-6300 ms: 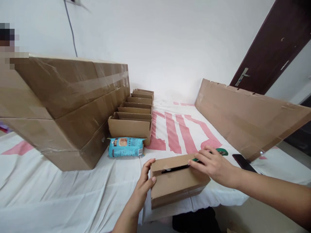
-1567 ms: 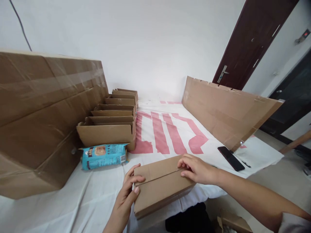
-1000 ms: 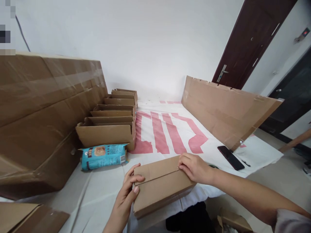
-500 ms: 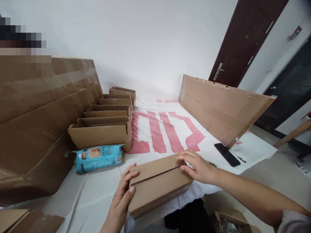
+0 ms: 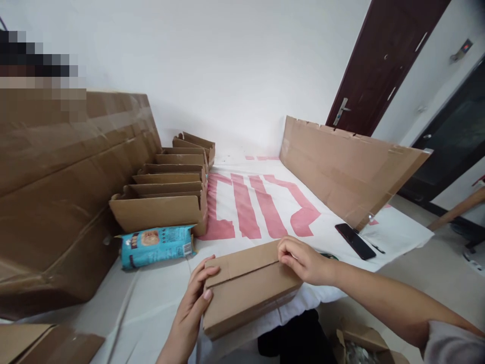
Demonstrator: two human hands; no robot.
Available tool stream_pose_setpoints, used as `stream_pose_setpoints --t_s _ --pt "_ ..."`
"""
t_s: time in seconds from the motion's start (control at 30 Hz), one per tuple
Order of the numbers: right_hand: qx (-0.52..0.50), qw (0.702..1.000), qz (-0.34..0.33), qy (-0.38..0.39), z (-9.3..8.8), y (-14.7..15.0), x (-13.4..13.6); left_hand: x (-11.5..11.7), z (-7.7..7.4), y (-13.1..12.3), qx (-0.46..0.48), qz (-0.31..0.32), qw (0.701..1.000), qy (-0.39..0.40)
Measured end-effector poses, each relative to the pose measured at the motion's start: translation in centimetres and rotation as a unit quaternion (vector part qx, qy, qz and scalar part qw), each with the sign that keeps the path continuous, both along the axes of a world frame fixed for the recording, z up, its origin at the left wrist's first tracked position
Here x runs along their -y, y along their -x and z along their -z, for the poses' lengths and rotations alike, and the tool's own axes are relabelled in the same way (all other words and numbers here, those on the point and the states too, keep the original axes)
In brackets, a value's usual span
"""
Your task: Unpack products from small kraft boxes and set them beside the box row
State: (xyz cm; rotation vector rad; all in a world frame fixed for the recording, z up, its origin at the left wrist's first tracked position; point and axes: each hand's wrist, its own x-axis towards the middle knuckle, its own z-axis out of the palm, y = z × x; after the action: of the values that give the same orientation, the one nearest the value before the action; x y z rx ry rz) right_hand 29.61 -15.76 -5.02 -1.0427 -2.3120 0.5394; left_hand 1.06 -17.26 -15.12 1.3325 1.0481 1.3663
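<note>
A closed brown cardboard box lies at the table's near edge, with a seam between its two top flaps. My left hand is wrapped round its left end, thumb and fingertips resting on the top. At the right end of the seam, my right hand has its fingers curled and pressed together against the box. What those fingers pinch, if anything, is hidden. A small dark green round item shows partly behind my right wrist.
A blue snack packet lies left, before a row of open cardboard trays. Large cardboard stands on the left, a cardboard panel on the right. A phone lies near the panel. Someone's blurred head is at upper left.
My right hand's fingers have curled in from a looser, more spread shape at the seam's right end. My left hand keeps its hold on the box; the view has shifted slightly.
</note>
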Motion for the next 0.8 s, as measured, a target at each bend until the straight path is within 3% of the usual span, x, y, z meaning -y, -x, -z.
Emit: stream_pose_setpoints --t_s 0.17,0.27,0.33,0.4,0.5,0.6,0.7,0.8 --pt "-0.057 0.987 -0.032 0.148 -0.7 -2.5 4.1 0.0 0.0 0.1 -0.003 0.002 1.000 -0.008" --pt "-0.002 0.982 -0.030 0.189 2.4 -3.7 7.5 0.0 0.1 0.1 -0.005 -0.003 1.000 -0.007" --pt "0.069 0.977 0.012 0.202 6.8 -4.4 10.1 0.1 0.1 0.0 -0.011 -0.011 1.000 -0.005" --pt "0.148 0.966 0.064 0.200 12.6 -5.1 12.6 0.2 0.0 -0.2 -0.015 -0.016 1.000 -0.008" --pt "0.234 0.926 0.134 0.263 21.5 -6.3 16.0 0.2 -0.1 -0.7 -0.002 -0.022 1.000 -0.003" --pt "0.253 0.909 0.186 0.274 27.1 -7.5 18.0 -0.1 0.3 -0.6 0.023 -0.034 0.999 -0.027" --pt "0.259 0.900 0.241 0.253 28.3 -8.3 18.2 -0.3 0.8 0.4 -0.027 -0.077 0.992 -0.100" --pt "0.286 0.878 0.286 0.258 26.5 -8.6 17.1 0.3 0.4 1.1 -0.147 -0.111 0.968 -0.170"
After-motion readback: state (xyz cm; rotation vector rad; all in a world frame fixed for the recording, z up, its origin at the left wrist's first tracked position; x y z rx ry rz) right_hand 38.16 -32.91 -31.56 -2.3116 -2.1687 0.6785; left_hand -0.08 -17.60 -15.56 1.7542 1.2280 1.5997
